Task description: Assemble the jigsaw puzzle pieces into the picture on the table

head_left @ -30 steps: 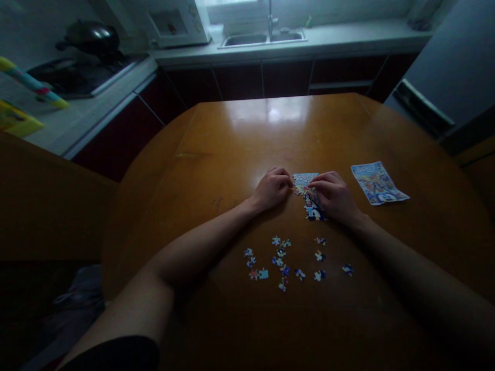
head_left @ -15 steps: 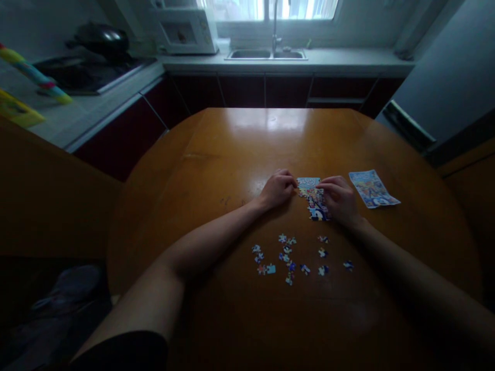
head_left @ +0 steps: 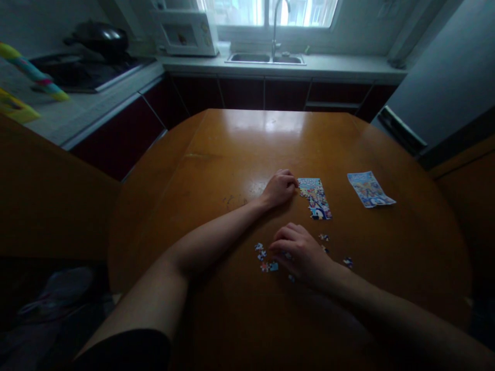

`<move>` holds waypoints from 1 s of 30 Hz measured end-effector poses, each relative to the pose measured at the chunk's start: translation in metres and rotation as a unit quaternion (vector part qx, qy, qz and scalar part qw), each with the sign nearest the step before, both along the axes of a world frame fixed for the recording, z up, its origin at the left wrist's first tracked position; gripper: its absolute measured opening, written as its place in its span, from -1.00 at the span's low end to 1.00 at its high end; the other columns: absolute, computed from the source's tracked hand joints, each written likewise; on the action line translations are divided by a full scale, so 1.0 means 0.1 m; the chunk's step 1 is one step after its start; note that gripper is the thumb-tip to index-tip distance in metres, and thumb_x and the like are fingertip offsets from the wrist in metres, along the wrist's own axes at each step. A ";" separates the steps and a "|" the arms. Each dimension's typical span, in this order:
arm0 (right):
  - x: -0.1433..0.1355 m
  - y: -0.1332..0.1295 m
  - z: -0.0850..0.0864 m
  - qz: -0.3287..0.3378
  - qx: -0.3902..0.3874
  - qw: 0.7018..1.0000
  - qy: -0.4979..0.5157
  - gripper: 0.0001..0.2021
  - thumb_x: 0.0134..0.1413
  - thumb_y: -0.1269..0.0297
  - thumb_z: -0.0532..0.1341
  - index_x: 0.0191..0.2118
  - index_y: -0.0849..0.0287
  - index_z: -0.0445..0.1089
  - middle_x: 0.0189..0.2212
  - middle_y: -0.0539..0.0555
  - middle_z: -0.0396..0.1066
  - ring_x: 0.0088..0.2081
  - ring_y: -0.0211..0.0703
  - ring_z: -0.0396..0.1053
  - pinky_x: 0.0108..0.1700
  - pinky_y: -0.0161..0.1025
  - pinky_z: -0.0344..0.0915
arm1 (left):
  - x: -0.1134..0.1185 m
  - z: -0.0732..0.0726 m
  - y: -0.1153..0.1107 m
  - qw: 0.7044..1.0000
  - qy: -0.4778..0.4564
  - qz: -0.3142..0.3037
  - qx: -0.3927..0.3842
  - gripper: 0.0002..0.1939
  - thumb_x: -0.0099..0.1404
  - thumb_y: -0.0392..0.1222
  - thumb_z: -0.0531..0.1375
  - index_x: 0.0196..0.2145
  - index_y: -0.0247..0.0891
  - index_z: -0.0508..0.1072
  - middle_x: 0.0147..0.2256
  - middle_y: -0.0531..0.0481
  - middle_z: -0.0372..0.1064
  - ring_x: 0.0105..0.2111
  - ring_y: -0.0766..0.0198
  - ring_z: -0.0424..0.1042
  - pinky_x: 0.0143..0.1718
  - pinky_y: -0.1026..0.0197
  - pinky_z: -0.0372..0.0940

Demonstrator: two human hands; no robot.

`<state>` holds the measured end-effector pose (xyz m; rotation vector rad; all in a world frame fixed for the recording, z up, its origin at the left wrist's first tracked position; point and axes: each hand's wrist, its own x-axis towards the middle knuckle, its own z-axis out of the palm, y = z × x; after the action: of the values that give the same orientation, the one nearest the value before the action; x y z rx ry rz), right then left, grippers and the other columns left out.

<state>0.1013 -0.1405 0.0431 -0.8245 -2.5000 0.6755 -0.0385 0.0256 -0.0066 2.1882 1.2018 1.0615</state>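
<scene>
A partly assembled jigsaw puzzle (head_left: pixel 317 198) lies flat on the wooden table, its left side stepped and uneven. My left hand (head_left: pixel 280 186) rests at its upper left edge, fingers curled and fingertips against the border. Nearer to me, my right hand (head_left: pixel 299 250) hovers over the loose pieces, thumb and fingers apart, with nothing visible between them. It hides several pieces. Left of it lie loose puzzle pieces (head_left: pixel 262 254) and a joined red and blue pair (head_left: pixel 269 266). To its right are a dark piece (head_left: pixel 348 262) and another piece (head_left: pixel 324 237).
A creased picture sheet (head_left: pixel 370 189) lies right of the puzzle. The round-ended wooden table (head_left: pixel 216 170) fills the middle. Beyond it are a counter with a double sink (head_left: pixel 251 57), a microwave (head_left: pixel 187 33), and a stove with a black wok (head_left: pixel 101 38).
My right hand has left the puzzle's right side and moved down and left over the loose pieces, its fingers parting. My left hand has stayed at the puzzle's edge.
</scene>
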 end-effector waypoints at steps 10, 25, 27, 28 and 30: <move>-0.32 -0.33 -0.02 -0.021 -0.006 0.978 -0.207 -0.93 0.25 0.34 0.29 -0.21 0.22 0.50 -0.18 0.20 0.49 -0.11 0.09 0.36 -0.07 -0.03 0.33 | 0.00 -0.02 0.02 1.000 -0.001 -0.011 0.003 -0.75 0.25 -0.45 0.16 -0.44 -0.25 0.60 -0.30 -0.06 0.48 -0.21 0.21 0.42 0.00 0.05 0.39; -0.27 -0.25 0.00 0.108 -0.069 0.989 -0.073 -0.88 0.34 0.47 0.13 -0.19 0.17 0.40 -0.25 0.09 0.46 -0.32 -0.17 0.33 -0.25 -0.23 0.29 | -0.02 -0.02 0.03 1.000 0.003 -0.005 0.008 -0.75 0.23 -0.45 0.17 -0.43 -0.24 0.62 -0.32 -0.04 0.48 -0.24 0.22 0.43 -0.02 0.07 0.39; -0.17 -0.15 0.06 0.091 -0.118 0.989 0.021 -0.85 0.35 0.46 0.12 -0.18 0.19 0.44 -0.24 0.09 0.44 -0.34 -0.22 0.34 -0.29 -0.28 0.31 | -0.02 -0.02 0.03 1.000 0.004 -0.002 0.013 -0.75 0.22 -0.46 0.17 -0.43 -0.23 0.62 -0.32 -0.03 0.48 -0.23 0.22 0.43 -0.01 0.07 0.39; -0.10 -0.08 0.08 0.077 -0.127 0.986 0.071 -0.83 0.34 0.46 0.12 -0.16 0.19 0.47 -0.22 0.10 0.45 -0.31 -0.22 0.37 -0.27 -0.28 0.34 | -0.02 -0.02 0.03 1.000 0.003 -0.002 0.016 -0.75 0.21 -0.46 0.17 -0.43 -0.23 0.62 -0.32 -0.03 0.49 -0.22 0.22 0.44 -0.01 0.07 0.39; 0.04 0.13 0.09 0.025 -0.119 0.981 0.151 -0.79 0.32 0.47 0.13 -0.16 0.17 0.53 -0.21 0.11 0.49 -0.25 -0.20 0.43 -0.22 -0.24 0.39 | -0.03 -0.02 0.04 1.000 0.002 -0.001 0.018 -0.75 0.21 -0.46 0.17 -0.43 -0.23 0.62 -0.32 -0.03 0.50 -0.22 0.22 0.44 -0.01 0.07 0.39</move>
<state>0.1055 -0.1272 0.0520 -0.6814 -2.1989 1.0480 -0.0411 0.0291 -0.0086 2.2189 1.1911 1.0872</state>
